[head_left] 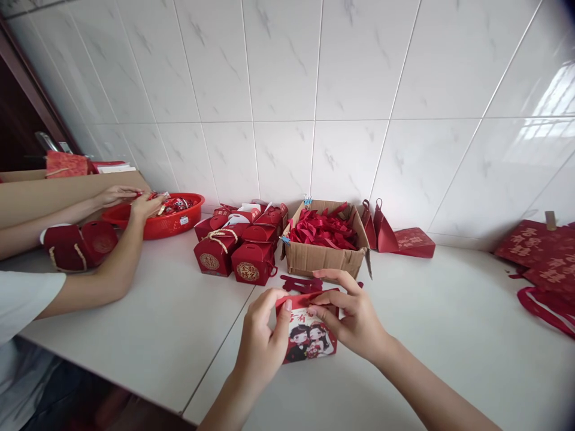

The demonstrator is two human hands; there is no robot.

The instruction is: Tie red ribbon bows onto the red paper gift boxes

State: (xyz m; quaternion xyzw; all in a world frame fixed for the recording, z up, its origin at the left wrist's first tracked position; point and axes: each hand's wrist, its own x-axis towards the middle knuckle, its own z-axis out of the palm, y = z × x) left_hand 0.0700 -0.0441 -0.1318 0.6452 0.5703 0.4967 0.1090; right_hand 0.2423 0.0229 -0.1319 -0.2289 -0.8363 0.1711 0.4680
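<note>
A red gift box [309, 344] with a cartoon couple printed on its front stands on the white table before me. My left hand [267, 332] grips its upper left edge, thumb on the front and fingers behind. At the top right, my right hand [353, 311] pinches the box's upper edge between thumb and fingers. Just behind the box lie dark red flat strips [303, 282], partly covered by my right hand. A cardboard box [326, 260] full of red ribbons [323, 227] stands beyond them.
Several folded red boxes [254, 263] stand left of the carton. A co-worker's hands [146, 203] reach over a red basin [173, 227] of wrapped sweets, near another red box [81, 245]. Red packets [415, 242] lean by the tiled wall; red bags [534, 245] lie far right.
</note>
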